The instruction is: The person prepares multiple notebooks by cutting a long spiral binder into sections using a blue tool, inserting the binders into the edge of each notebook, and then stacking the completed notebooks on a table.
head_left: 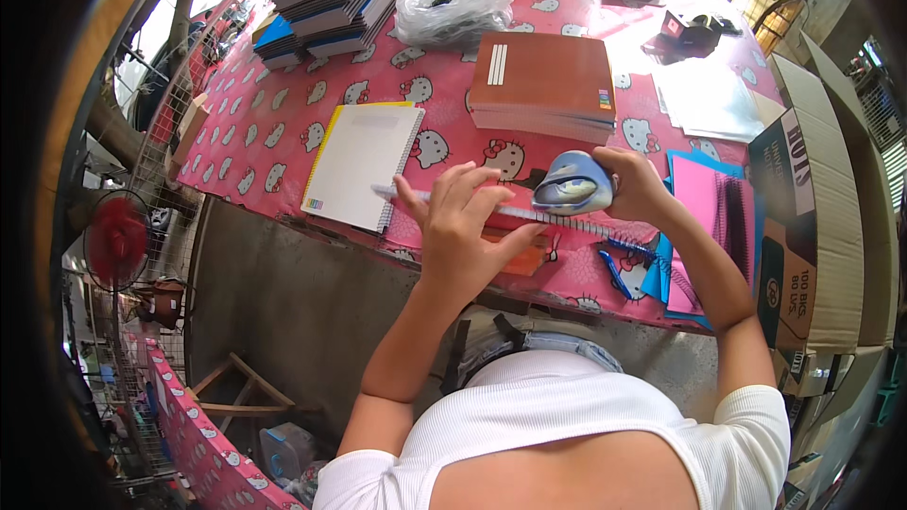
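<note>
My left hand (458, 222) grips a thin notebook (496, 212) at the table's near edge, thumb on the near side and fingers over the far side. The notebook is seen nearly edge-on. A spiral coil (581, 224) runs along its edge, and its loose end trails to the right. Closed around a rounded blue-grey handheld tool (573, 181), my right hand (628, 179) is just above the coil. The tool's exact kind is unclear. Left of my hands lies a spiral notebook (364, 165) with a white cover. An orange piece (520, 250) shows below my left hand.
Brown-covered notebooks (543, 76) are stacked ahead, near a clear plastic bag (453, 9) and tall book stacks (331, 0). At right lie pink and blue sheets (694, 189) with dark coils (732, 217), a blue pen-like item (614, 274) and a cardboard box (812, 198).
</note>
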`<state>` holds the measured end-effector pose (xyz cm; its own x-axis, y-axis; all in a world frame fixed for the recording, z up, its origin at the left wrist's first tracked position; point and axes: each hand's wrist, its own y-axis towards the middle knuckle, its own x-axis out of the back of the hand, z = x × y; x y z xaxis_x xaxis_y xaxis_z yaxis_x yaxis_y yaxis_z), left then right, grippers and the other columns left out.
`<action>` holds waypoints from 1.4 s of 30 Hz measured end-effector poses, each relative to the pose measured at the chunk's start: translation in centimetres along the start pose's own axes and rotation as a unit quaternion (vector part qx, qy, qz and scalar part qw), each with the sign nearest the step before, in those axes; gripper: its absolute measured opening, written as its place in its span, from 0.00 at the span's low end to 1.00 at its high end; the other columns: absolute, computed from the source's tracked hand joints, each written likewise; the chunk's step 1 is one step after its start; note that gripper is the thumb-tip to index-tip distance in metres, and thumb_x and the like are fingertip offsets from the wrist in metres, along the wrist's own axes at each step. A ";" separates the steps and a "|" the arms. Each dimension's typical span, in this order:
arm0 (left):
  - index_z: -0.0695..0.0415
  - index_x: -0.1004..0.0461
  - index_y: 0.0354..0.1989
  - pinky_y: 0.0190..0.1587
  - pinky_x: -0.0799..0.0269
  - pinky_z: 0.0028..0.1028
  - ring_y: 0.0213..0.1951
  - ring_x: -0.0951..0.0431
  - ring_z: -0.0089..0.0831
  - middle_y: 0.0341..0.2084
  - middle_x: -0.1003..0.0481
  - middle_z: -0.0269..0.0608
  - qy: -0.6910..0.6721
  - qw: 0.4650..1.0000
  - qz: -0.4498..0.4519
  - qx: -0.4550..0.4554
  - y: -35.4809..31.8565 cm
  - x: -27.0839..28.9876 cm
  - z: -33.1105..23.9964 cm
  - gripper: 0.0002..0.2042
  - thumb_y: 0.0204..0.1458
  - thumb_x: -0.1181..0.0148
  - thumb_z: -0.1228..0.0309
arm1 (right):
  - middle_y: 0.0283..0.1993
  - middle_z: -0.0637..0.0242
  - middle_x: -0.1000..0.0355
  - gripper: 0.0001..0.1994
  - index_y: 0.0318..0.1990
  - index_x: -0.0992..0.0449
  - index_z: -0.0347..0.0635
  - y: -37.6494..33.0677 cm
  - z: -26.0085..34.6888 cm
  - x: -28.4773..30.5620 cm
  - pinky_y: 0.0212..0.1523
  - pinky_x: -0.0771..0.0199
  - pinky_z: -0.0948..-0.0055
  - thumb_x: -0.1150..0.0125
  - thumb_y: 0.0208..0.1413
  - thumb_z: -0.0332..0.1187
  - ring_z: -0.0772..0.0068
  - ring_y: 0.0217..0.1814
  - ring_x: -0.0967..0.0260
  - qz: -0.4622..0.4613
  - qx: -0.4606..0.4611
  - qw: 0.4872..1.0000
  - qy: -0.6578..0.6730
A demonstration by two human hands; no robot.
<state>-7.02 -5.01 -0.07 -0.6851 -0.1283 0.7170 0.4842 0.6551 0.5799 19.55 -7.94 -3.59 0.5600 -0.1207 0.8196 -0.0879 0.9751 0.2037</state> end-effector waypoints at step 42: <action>0.58 0.32 0.46 0.46 0.27 0.28 0.46 0.25 0.30 0.45 0.28 0.47 -0.312 0.915 -0.130 0.221 -2.6 2.6 8.9 0.26 0.38 0.25 0.72 | 0.35 0.67 0.25 0.25 0.44 0.26 0.35 10.8 7.7 -4.0 0.44 0.28 0.71 0.34 0.29 0.22 0.77 0.40 0.30 0.117 0.074 0.970 0.199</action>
<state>-14.85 -0.40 -3.15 -0.9899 0.0371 0.1366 0.0877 0.9180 0.3868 10.01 1.67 -0.60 0.7817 0.2106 0.5871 -0.3521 0.9259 0.1368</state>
